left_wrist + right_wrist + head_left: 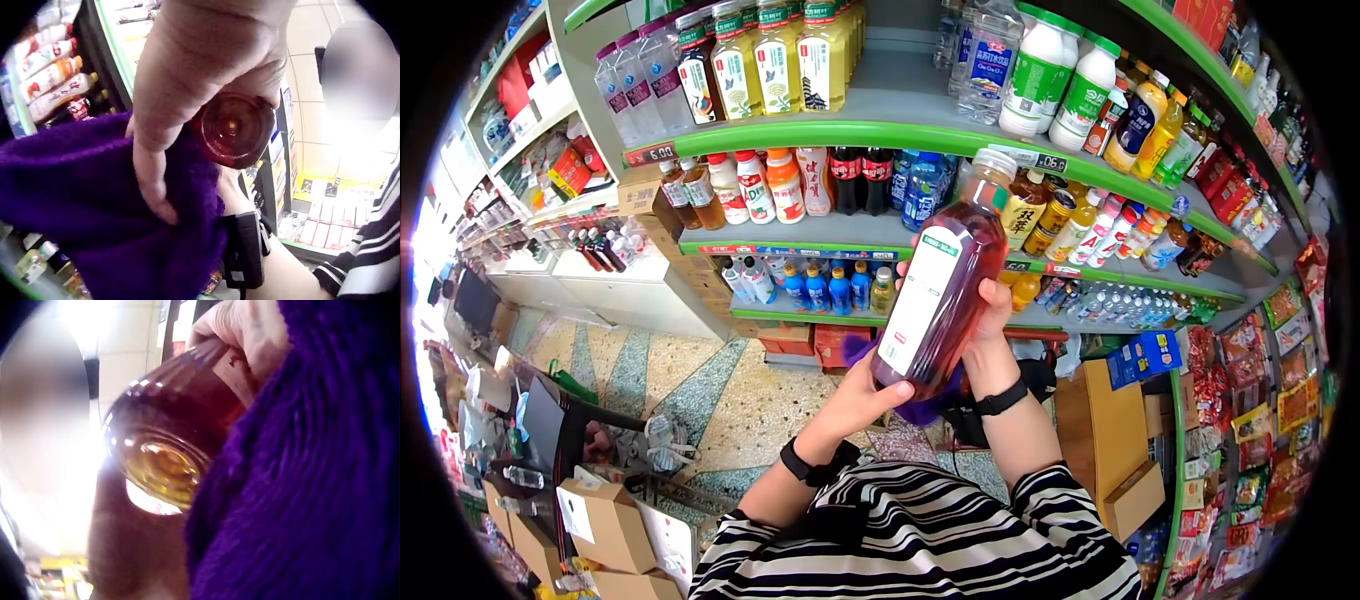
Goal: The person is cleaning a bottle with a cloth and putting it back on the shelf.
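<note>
Both hands hold a large clear bottle of dark red drink (972, 262), tilted, its pale cap up and away from the body. A white label with a green top faces up. My left hand (852, 402) grips the bottle's lower end, thumb across the side near the base. Higher up, my right hand (990, 322) holds the other side, thumb on the plastic. A purple ribbed cloth (106, 187) hangs behind the bottle, close under the fingers; I cannot tell which hand holds it. The bottle's round base (159, 465) shows in the right wrist view beside the cloth.
Curved drink shelves with green edges (840, 137) rise ahead, lined with bottles. Snack packets (1250, 420) hang at the right. An open cardboard box (1115, 430) stands by the right elbow, more boxes (605, 520) at the lower left. Speckled floor (710, 390) lies below.
</note>
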`<action>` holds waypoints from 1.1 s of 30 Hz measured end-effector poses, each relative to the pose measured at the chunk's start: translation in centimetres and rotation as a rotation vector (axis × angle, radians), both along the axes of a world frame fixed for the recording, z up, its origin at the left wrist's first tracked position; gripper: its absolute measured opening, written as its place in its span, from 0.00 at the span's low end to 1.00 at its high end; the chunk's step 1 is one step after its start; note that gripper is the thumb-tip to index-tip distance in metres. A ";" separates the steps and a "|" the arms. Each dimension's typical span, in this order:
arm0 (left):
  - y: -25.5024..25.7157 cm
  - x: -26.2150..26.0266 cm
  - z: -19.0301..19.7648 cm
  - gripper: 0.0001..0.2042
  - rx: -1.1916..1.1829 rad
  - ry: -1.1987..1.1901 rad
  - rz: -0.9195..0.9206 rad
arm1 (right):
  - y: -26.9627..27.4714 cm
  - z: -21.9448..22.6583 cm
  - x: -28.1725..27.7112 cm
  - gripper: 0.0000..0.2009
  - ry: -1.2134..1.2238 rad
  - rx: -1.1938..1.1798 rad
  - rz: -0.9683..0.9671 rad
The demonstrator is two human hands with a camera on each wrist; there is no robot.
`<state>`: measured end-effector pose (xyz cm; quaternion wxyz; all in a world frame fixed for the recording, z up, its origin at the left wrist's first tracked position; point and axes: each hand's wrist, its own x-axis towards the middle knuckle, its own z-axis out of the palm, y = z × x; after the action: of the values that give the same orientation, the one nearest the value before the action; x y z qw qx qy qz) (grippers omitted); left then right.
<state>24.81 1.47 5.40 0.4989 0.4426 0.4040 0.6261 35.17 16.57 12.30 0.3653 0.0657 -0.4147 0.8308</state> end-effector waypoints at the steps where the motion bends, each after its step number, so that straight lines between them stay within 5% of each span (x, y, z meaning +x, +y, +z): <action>1: 0.1 -0.4 0.8 0.34 0.027 -0.069 -0.059 | 0.1 0.1 -0.9 0.42 0.037 0.005 0.045; 6: -0.4 -3.6 2.0 0.35 0.024 -0.147 -0.174 | -0.6 0.5 -4.3 0.43 0.108 -0.013 0.080; 10: -0.7 -5.3 1.6 0.36 0.050 -0.077 -0.075 | -1.6 1.6 -6.0 0.39 0.018 0.000 0.011; 13: 0.4 -7.3 -0.4 0.38 0.146 -0.114 0.113 | -2.6 2.8 -6.3 0.31 -0.323 0.092 -0.450; 14: 0.5 -8.1 -0.7 0.38 0.175 0.028 0.133 | -3.9 3.8 -7.0 0.23 -0.299 0.063 -0.604; 15: 0.3 -8.3 -0.1 0.39 0.125 0.027 0.154 | -4.5 4.2 -8.0 0.25 -0.338 0.022 -0.718; 17: 0.6 -9.6 0.2 0.39 0.122 0.032 0.091 | -5.4 4.5 -8.7 0.26 -0.359 0.014 -0.760; 20: 0.6 -11.4 1.3 0.39 0.148 -0.274 -0.049 | -5.8 4.8 -8.2 0.28 -0.253 -0.033 -0.550; 24: 2.4 -12.2 -0.3 0.42 0.195 -0.531 -0.244 | -7.4 5.2 -9.0 0.27 -0.320 0.060 -0.601; 28: 3.0 -12.4 -0.4 0.38 0.133 -0.303 -0.217 | -6.1 7.2 -9.6 0.25 -0.371 0.143 -0.819; 33: 0.8 -15.2 -1.4 0.17 0.006 -0.072 -0.170 | -1.5 12.0 -10.2 0.24 -0.356 0.422 -1.134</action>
<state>9.62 2.26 4.00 0.5630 0.4541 0.3450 0.5982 24.96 15.09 24.28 0.6535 -0.2330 -0.5946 0.4062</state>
